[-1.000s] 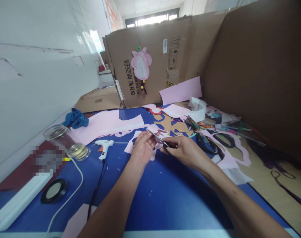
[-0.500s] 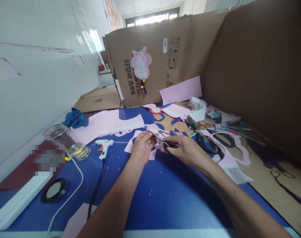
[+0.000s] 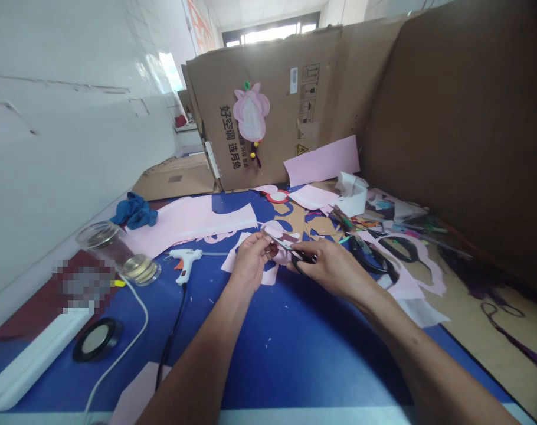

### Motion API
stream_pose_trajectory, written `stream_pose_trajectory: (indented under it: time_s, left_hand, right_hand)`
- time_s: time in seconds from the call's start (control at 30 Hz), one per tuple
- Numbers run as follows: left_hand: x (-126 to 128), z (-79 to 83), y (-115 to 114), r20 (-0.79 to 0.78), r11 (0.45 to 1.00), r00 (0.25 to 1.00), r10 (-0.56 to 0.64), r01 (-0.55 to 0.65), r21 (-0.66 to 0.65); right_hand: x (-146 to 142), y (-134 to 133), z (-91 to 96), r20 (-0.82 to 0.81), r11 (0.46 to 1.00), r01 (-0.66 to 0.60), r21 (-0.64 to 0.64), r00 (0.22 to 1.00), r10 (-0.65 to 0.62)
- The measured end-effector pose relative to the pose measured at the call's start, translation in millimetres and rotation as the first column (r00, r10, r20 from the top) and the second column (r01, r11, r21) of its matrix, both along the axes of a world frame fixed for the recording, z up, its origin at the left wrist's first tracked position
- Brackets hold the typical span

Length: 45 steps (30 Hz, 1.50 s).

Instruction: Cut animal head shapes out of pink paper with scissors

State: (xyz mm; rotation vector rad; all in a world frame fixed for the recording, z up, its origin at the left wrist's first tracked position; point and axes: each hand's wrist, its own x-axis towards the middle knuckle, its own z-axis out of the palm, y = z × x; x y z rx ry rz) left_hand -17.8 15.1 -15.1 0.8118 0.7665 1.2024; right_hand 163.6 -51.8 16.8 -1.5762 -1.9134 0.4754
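My left hand (image 3: 249, 261) pinches a small pink paper cut-out (image 3: 282, 254) above the blue table mat (image 3: 268, 348). My right hand (image 3: 333, 267) is closed on a pair of black-handled scissors (image 3: 290, 251), whose blades point left and up into the pink piece. Both hands meet at the middle of the table, fingers curled. Pink paper scraps (image 3: 233, 260) lie just under and behind them.
A white glue gun (image 3: 185, 260) with a black cord lies left of my hands. A glass jar (image 3: 118, 251) lies on its side, a black tape roll (image 3: 95, 340) and white strip further left. Cardboard walls (image 3: 449, 118) enclose the back and right. More scissors (image 3: 375, 260) and scraps lie right.
Both hands have shifted slightly up and left with the pink piece and scissors; the blades have worked a little further along the paper.
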Motion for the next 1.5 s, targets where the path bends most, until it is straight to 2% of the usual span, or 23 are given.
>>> stream_pose_trajectory:
  time_s: [0.3, 0.6, 1.1, 1.33, 1.5]
  left_hand:
    - [0.1, 3.3, -1.7, -0.093, 0.998, 0.996, 0.007, -0.001, 0.066]
    - [-1.0, 1.8, -1.0, -0.121, 0.995, 0.993, 0.001, 0.011, 0.097]
    - [0.0, 2.6, -1.9, -0.081, 0.998, 0.997, -0.009, 0.015, 0.066]
    - [1.4, 1.3, -3.1, -0.043, 1.000, 0.999, -0.016, 0.016, 0.012]
    - [-5.1, 1.6, 0.3, -0.108, 0.998, 0.993, -0.051, 0.053, 0.014]
  right_hand:
    - [-1.7, -0.5, 2.3, 0.018, 1.000, 0.009, -0.010, 1.000, -0.009]
    - [-1.4, -1.0, 2.8, -0.021, 1.000, -0.022, 0.006, 1.000, 0.023]
    - [0.6, 0.4, 1.6, -0.071, 0.998, -0.056, 0.009, 0.996, 0.056]
    - [1.2, 0.2, -0.2, -0.086, 0.998, -0.062, -0.011, 0.994, 0.061]
    - [3.4, 1.9, -4.1, -0.094, 0.997, -0.075, -0.022, 0.993, 0.073]
